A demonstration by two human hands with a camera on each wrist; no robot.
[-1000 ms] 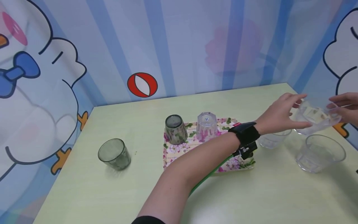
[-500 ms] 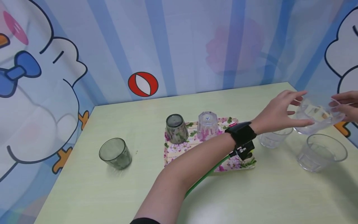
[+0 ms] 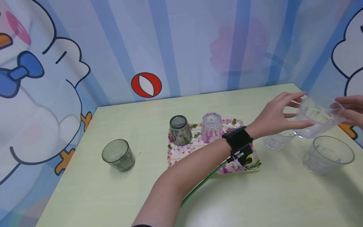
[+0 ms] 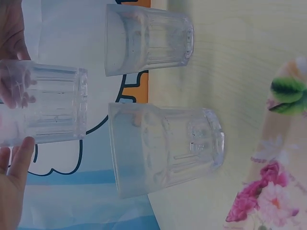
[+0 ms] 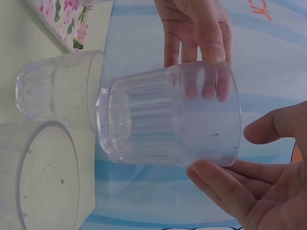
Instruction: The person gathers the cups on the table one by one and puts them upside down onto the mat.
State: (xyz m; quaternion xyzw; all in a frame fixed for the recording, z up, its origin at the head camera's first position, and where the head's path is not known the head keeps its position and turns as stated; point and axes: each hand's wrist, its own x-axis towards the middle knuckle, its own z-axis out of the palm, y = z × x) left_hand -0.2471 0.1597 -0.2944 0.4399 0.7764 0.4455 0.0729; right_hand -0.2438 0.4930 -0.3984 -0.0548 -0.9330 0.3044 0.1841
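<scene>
A ribbed clear tumbler (image 4: pixel 45 103) is held aloft at nine o'clock, fingertips (image 4: pixel 21 155) gripping its rim. Two more clear glasses, one (image 4: pixel 165 148) central, one (image 4: pixel 148 40) at twelve o'clock, stand on the pale table (image 4: pixel 240 72); a floral tray (image 4: pixel 280 182) lies at four o'clock.

We see a pale green table (image 3: pixel 113 195). On it, a floral tray (image 3: pixel 198 151) sits at centre, a dark glass (image 3: pixel 118 155) stands at nine o'clock, and two clear glasses (image 3: pixel 278 140) (image 3: pixel 327 155) stand at three o'clock of the tray.

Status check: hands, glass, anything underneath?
Left hand and right hand both hold clear glass, lifted off table. Two glasses stand below.
</scene>
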